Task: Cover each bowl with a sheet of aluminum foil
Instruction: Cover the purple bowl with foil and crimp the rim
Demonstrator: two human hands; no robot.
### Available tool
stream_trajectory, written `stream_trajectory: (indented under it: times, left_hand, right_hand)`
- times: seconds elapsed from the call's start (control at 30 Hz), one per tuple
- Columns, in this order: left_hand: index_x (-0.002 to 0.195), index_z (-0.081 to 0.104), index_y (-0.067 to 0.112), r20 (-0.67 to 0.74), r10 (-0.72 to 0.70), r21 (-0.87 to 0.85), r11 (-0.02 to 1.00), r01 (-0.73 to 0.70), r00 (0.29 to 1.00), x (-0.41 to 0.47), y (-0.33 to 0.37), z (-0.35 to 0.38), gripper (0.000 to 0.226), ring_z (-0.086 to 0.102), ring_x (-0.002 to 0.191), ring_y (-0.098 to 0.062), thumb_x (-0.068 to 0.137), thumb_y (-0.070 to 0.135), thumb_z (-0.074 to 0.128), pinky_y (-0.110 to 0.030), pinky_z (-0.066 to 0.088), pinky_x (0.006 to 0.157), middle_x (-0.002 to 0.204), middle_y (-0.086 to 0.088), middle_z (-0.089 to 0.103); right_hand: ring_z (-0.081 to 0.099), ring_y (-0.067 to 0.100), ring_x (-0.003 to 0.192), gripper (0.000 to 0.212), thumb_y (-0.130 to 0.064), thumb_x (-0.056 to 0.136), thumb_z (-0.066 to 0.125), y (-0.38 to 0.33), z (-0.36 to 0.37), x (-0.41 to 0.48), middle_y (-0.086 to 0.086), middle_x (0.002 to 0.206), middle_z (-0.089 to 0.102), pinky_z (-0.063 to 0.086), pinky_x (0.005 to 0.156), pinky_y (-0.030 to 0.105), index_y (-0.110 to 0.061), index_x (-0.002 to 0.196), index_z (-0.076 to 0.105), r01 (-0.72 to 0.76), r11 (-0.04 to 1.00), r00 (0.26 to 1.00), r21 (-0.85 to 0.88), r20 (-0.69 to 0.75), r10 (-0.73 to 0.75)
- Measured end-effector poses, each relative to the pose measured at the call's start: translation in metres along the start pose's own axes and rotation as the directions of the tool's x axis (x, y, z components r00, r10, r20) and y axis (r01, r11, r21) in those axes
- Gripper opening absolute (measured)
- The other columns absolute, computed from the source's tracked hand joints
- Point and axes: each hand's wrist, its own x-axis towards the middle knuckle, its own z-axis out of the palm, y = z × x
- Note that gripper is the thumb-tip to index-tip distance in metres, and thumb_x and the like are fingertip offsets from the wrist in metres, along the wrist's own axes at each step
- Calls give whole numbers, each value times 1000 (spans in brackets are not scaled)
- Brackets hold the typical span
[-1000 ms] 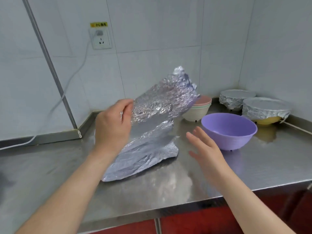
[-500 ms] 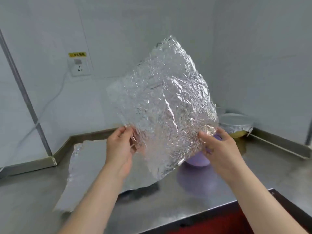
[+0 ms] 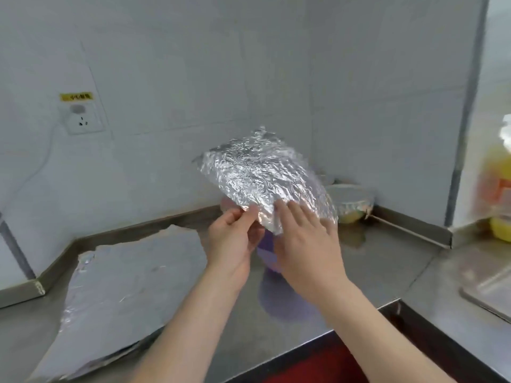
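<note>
A crinkled sheet of aluminum foil (image 3: 257, 172) lies tilted over the purple bowl (image 3: 266, 254), which shows only as a sliver below the foil between my hands. My left hand (image 3: 235, 239) pinches the foil's near edge between thumb and fingers. My right hand (image 3: 305, 241) rests flat on the foil's near right part, fingers straight. A yellow bowl wrapped in foil (image 3: 349, 204) stands behind to the right, near the corner. The stack of other bowls is hidden behind the sheet.
A pile of flat foil sheets (image 3: 119, 294) lies on the steel counter (image 3: 381, 261) at the left. A wall socket (image 3: 83, 120) with a white cable is on the tiled wall. A yellow bottle (image 3: 497, 189) stands at the far right, beside a sink edge (image 3: 486, 297).
The sheet, held upright in front of me half a second ago, has come down over the purple bowl. My right hand let go of its edge and now lies flat on top.
</note>
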Motion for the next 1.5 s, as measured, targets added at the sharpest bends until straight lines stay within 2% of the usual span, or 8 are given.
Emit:
stream_trajectory:
  times: [0.2,0.3,0.37,0.4,0.7,0.9,1.1,1.5]
  left_hand:
    - [93,68,13,195,35,267,960,-88,980,14,-11,-7,10,65,76,-7,92,7,60,-19,49,63,93,-4,72]
    - [114,67,15,446,38,810,409,-421,894,26,-43,-24,26,61,103,-6,88,14,66,-16,45,86,116,0,67]
    - [120,63,25,572,-12,819,-30,-572,820,26,-62,-33,32,53,114,-17,89,29,63,-32,43,94,119,5,63]
    - [117,63,26,600,14,797,-96,-597,800,25,-68,-36,28,53,111,-20,90,30,60,-36,44,90,113,4,64]
    - [97,73,21,706,183,696,-4,-718,684,-10,-49,-52,24,64,81,-18,86,30,54,-32,52,70,87,5,70]
    - [94,71,11,861,408,449,-333,-829,303,-59,-32,-61,14,59,76,-26,95,17,59,-36,51,63,88,-2,65]
    - [100,68,19,826,192,560,-381,-736,530,-33,-34,-68,23,66,90,-19,83,30,57,-31,55,70,101,6,70]
    - [87,74,18,851,310,519,-381,-765,423,-23,-48,-70,23,70,78,-16,81,17,52,-25,54,56,86,6,73]
  right_hand:
    - [62,30,57,31,3,61,66,37,9,23,2,67,65,20,50,25,-12,88,64,-53,995,977,-79,-211,35]
    - [63,33,79,35,0,81,53,45,0,27,2,91,68,20,49,31,-16,111,57,-139,984,988,-111,-80,131]
    - [62,32,90,41,-2,85,46,54,-1,32,0,103,66,27,54,32,-19,122,51,-131,983,991,-125,-50,125]
    - [61,32,91,43,-1,84,45,57,-2,32,0,105,66,28,56,32,-19,123,50,-118,984,993,-135,-39,113]
    - [66,24,73,49,7,57,64,70,21,-3,-5,84,71,48,57,29,-18,99,64,360,932,933,-38,21,-359]
    - [68,19,97,46,-1,65,53,70,27,-19,-5,102,73,55,67,31,-16,105,69,496,868,863,24,93,-496]
    - [66,17,105,51,-11,78,33,74,26,-23,-6,114,71,53,78,28,-16,114,70,556,831,827,7,97,-554]
    - [63,22,102,28,-12,89,57,104,43,-36,-1,116,69,43,82,31,-10,115,68,602,787,789,-134,-46,-612]
